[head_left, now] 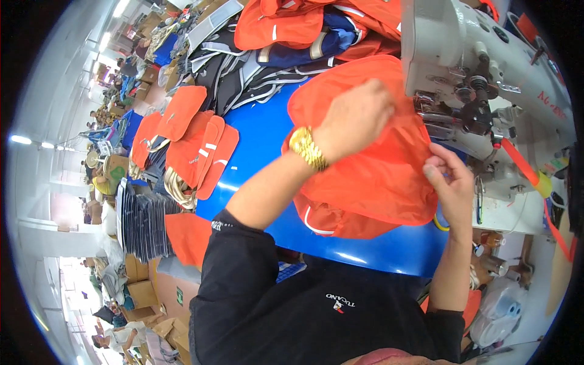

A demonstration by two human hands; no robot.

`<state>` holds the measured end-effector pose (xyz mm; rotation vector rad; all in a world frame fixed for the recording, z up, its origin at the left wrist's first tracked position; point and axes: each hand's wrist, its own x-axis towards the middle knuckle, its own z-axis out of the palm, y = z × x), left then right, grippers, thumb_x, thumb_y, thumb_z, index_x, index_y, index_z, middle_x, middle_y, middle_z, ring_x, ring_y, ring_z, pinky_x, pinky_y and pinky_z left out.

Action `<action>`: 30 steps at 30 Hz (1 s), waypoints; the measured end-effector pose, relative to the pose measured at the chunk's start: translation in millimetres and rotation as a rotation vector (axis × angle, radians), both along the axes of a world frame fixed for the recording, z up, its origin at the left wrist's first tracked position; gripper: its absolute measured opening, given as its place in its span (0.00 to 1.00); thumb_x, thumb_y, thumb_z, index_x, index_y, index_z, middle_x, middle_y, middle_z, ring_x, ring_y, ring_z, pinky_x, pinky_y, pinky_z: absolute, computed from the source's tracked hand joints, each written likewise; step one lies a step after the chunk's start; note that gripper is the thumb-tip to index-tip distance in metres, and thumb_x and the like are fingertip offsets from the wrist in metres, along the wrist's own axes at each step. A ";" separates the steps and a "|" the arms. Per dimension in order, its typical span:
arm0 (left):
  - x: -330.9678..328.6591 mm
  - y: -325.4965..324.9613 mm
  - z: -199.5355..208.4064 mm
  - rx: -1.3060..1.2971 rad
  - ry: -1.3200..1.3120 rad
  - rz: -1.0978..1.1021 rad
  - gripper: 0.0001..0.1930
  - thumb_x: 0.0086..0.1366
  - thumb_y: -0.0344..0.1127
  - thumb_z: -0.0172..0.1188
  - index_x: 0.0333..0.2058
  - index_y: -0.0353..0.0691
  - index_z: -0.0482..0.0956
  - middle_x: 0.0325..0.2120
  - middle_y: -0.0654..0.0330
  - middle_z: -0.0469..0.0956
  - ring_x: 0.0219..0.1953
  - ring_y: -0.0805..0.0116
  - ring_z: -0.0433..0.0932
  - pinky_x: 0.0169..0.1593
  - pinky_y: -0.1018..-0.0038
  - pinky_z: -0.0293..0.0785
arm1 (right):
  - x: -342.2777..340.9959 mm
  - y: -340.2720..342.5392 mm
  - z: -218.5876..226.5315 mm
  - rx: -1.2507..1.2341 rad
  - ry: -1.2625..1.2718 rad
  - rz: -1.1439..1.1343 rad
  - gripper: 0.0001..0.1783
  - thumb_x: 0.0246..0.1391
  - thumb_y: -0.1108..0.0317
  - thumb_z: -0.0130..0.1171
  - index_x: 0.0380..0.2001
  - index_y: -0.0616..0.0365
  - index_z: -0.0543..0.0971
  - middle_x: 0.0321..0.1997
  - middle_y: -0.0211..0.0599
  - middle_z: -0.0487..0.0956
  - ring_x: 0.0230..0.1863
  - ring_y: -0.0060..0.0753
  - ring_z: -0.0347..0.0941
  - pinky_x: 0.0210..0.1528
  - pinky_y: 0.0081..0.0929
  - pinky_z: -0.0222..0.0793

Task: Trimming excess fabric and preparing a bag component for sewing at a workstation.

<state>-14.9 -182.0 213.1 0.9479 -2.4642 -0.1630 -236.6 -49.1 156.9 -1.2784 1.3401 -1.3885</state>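
An orange fabric piece (371,176) with rounded corners lies over the blue table, its right edge next to the sewing machine's (450,55) presser area. My left hand (362,112), a gold watch on its wrist, is over the upper part of the fabric. Its fingers are curled together; whatever they may hold is hidden. On the fabric's right edge, just below the machine head, my right hand (451,182) has thumb and fingers closed. More orange fabric with a pale trim strip (316,222) shows beneath the top layer.
Orange and dark-blue bag parts (286,30) pile up at the back beside grey-trimmed black pieces (243,79). Orange flaps (198,152) are stacked at the left of the blue table (252,131), above a stack of dark panels (143,219). Orange tape (520,161) hangs by the machine.
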 end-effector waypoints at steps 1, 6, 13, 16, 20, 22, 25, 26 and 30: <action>-3.7 -19.1 -3.6 -0.082 0.090 -0.036 0.09 0.68 0.35 0.60 0.42 0.37 0.80 0.44 0.51 0.77 0.45 0.48 0.80 0.46 0.58 0.79 | 5.9 -2.6 1.6 -0.006 0.019 0.009 0.22 0.57 0.74 0.69 0.55 0.66 0.80 0.36 0.25 0.79 0.34 0.14 0.70 0.40 0.15 0.69; -28.2 -81.2 -24.5 -0.114 0.143 -0.161 0.11 0.66 0.30 0.56 0.46 0.37 0.79 0.56 0.47 0.75 0.48 0.43 0.80 0.49 0.54 0.80 | 10.6 -17.1 10.0 -0.127 0.321 -0.119 0.16 0.55 0.70 0.71 0.47 0.63 0.83 0.31 0.30 0.77 0.30 0.21 0.70 0.34 0.21 0.68; -31.2 -113.5 -28.1 -0.009 0.009 -0.432 0.15 0.67 0.28 0.54 0.51 0.35 0.78 0.47 0.41 0.80 0.49 0.39 0.78 0.50 0.54 0.77 | 3.1 -29.9 1.8 -0.005 0.339 -0.105 0.17 0.57 0.64 0.70 0.46 0.65 0.84 0.29 0.41 0.81 0.27 0.27 0.76 0.35 0.25 0.72; -35.9 -108.8 -19.0 0.013 -0.046 -0.466 0.14 0.67 0.27 0.56 0.51 0.34 0.77 0.48 0.40 0.79 0.49 0.40 0.78 0.51 0.56 0.77 | 4.0 -32.6 2.2 0.059 0.163 0.040 0.19 0.59 0.65 0.68 0.49 0.65 0.83 0.27 0.34 0.82 0.26 0.19 0.74 0.34 0.23 0.71; -36.0 -105.2 -16.8 0.049 -0.019 -0.528 0.13 0.67 0.29 0.57 0.49 0.34 0.78 0.45 0.41 0.80 0.47 0.41 0.79 0.50 0.57 0.77 | 12.1 -35.2 -5.6 0.066 -0.098 0.171 0.21 0.64 0.67 0.64 0.57 0.66 0.79 0.36 0.31 0.85 0.33 0.14 0.76 0.39 0.21 0.74; -35.7 -104.9 -17.2 -0.004 -0.007 -0.543 0.12 0.67 0.29 0.58 0.48 0.34 0.79 0.44 0.41 0.81 0.46 0.42 0.79 0.49 0.57 0.77 | 21.9 -35.7 -7.0 0.023 -0.499 0.249 0.23 0.68 0.70 0.58 0.63 0.68 0.73 0.46 0.32 0.85 0.43 0.16 0.79 0.47 0.21 0.76; -29.9 -102.8 -22.7 0.068 -0.030 -0.418 0.11 0.67 0.30 0.59 0.46 0.35 0.79 0.42 0.41 0.81 0.43 0.41 0.80 0.46 0.55 0.77 | 26.2 -34.6 -11.6 0.053 -0.607 0.281 0.23 0.70 0.72 0.54 0.64 0.69 0.71 0.54 0.39 0.83 0.51 0.21 0.80 0.56 0.23 0.76; -29.7 -104.3 -25.2 -0.017 -0.016 -0.402 0.11 0.66 0.30 0.59 0.46 0.34 0.79 0.42 0.41 0.81 0.43 0.41 0.80 0.45 0.55 0.78 | 27.5 -35.4 -12.9 0.056 -0.611 0.280 0.23 0.70 0.72 0.54 0.64 0.69 0.71 0.54 0.39 0.83 0.51 0.21 0.80 0.56 0.23 0.76; -30.3 -116.2 -36.0 -0.203 0.007 -0.340 0.13 0.64 0.31 0.59 0.45 0.33 0.79 0.41 0.41 0.81 0.43 0.41 0.81 0.45 0.54 0.78 | 27.8 -41.2 -10.8 0.060 -0.738 0.250 0.21 0.70 0.73 0.53 0.63 0.69 0.72 0.56 0.41 0.82 0.52 0.25 0.81 0.57 0.25 0.77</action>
